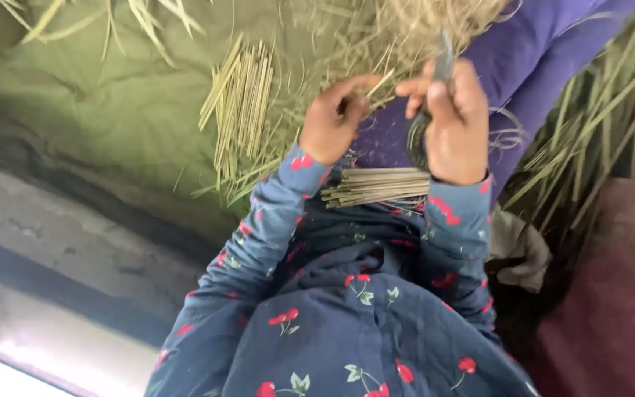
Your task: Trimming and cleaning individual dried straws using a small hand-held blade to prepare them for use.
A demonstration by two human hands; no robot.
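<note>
My left hand (332,117) pinches a thin pale stick (381,82) between thumb and fingers. My right hand (453,121) grips a dark curved blade tool (442,66), its tip close to the stick. A bundle of cut sticks (376,186) lies across my lap just below both hands. A second pile of green-yellow sticks (240,103) rests on the green cloth (97,95) to the left. My sleeves are dark blue with red cherries.
Loose dry fibres and shavings (406,22) heap beyond my hands. Long grass-like stalks (597,125) lie at the right over a purple cloth (538,51). A maroon surface (611,294) is at bottom right; a concrete step (67,235) at left.
</note>
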